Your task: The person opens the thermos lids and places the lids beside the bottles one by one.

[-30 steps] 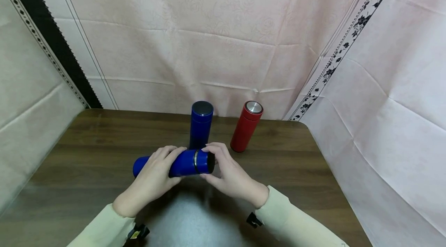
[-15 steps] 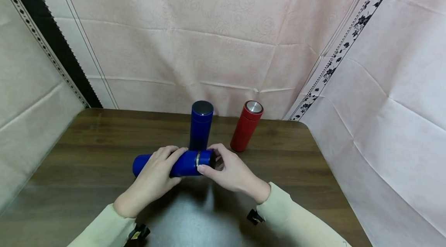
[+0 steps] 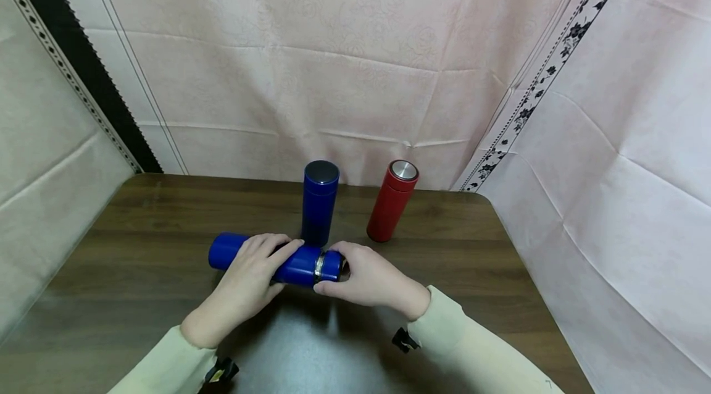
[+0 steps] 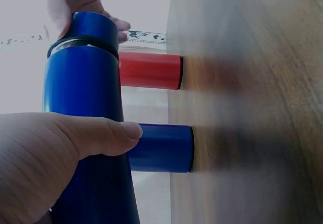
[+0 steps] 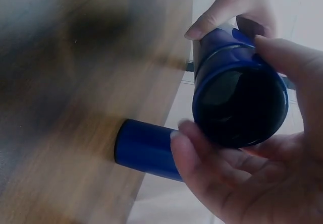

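A blue thermos flask [image 3: 297,267] lies roughly level above the table in both hands. My left hand [image 3: 250,283] grips its body, with the thumb [image 4: 108,135] wrapped across the near side in the left wrist view. My right hand [image 3: 372,276] holds the thermos's blue lid [image 4: 93,28] between thumb and fingers. A silver ring [image 3: 319,267] shows between lid and body. In the right wrist view the dark round top of the lid [image 5: 242,108] faces the camera. Just behind the held flask, a second blue thermos [image 3: 320,205] stands upright.
A red thermos [image 3: 391,205] with a silver top stands upright at the back right of the brown wooden table [image 3: 166,215]. Pale cloth [image 3: 344,60] hangs behind the table and at both sides.
The held thermos has tilted, its left end up and its lid end slightly down. My right hand has shifted its fingers round the lid and lowered a little. The standing flasks have stayed put.
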{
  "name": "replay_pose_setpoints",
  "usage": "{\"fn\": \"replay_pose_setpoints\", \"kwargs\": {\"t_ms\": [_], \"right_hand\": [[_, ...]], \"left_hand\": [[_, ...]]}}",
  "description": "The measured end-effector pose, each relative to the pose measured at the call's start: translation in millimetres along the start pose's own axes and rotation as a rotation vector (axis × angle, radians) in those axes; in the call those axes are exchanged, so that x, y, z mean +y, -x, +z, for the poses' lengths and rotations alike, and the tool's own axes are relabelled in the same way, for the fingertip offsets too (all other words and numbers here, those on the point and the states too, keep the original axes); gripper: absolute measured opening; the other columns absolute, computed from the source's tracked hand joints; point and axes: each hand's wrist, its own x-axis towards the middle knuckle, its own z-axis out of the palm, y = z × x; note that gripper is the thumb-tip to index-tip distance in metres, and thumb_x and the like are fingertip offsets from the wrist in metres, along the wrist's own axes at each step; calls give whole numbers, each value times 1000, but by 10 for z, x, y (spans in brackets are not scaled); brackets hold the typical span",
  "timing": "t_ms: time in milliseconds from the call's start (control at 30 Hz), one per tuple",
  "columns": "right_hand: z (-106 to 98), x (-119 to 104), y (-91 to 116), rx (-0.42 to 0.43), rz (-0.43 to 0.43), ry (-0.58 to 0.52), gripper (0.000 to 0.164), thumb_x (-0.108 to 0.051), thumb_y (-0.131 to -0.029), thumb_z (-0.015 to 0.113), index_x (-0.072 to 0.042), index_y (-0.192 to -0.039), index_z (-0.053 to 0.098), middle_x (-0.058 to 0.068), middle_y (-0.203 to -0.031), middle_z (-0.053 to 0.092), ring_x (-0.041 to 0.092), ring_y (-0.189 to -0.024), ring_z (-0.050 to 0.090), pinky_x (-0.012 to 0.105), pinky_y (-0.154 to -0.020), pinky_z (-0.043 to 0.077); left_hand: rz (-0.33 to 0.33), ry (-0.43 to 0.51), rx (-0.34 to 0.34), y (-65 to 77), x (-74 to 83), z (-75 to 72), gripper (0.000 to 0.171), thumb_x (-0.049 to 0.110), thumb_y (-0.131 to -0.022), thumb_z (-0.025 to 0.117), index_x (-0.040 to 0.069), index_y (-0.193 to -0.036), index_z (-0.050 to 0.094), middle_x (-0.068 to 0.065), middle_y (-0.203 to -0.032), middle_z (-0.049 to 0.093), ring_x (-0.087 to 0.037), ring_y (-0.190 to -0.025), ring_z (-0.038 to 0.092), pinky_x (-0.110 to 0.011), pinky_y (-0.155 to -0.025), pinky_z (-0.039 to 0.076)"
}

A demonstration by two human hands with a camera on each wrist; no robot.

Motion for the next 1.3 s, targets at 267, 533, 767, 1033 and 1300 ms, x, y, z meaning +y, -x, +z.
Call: {"fn": "replay_pose_setpoints", "kwargs": {"t_ms": [267, 533, 767, 1033, 1300], "right_hand": [[-24, -10, 6, 33, -49, 50, 58, -45, -81, 75, -20, -127, 50, -7, -117, 55, 7, -97, 57, 24, -82, 51], [-32, -33, 9, 40, -57, 63, 58, -39, -80, 78, -17, -125, 48, -6, -115, 54, 7, -96, 56, 23, -82, 51], [12, -59, 20, 71, -64, 173, 59, -35, -79, 80, -16, -124, 46, -4, -113, 51, 8, -97, 54, 23, -82, 50], [36, -86, 19, 158, -182, 435, 59, -33, -79, 80, -11, -122, 47, 0, -111, 51, 12, -96, 51, 27, -86, 49], [57, 50, 8, 187, -101, 305, 63, -35, -79, 79, -14, -127, 44, -3, -114, 48, 12, -99, 50, 28, -83, 52]], "left_hand": [[-25, -7, -8, -4, -13, -8, 86, 17, -66, 90, 19, -141, 48, -9, -129, 53, -33, -120, 46, -55, -103, 33], [-25, -18, -20, -13, -20, -17, 84, 19, -68, 89, 18, -141, 48, -9, -129, 53, -34, -120, 47, -56, -102, 34], [-50, -14, -50, -30, -36, -22, 84, 20, -67, 89, 20, -141, 48, -9, -128, 53, -33, -120, 48, -57, -102, 34], [-176, 139, -171, -56, -136, -159, 79, 26, -67, 90, 18, -136, 53, -6, -122, 58, -34, -114, 53, -59, -96, 38], [-324, 316, -145, -32, -344, -275, 81, 36, -72, 86, 15, -139, 45, -11, -129, 53, -36, -116, 53, -65, -88, 44]]}}
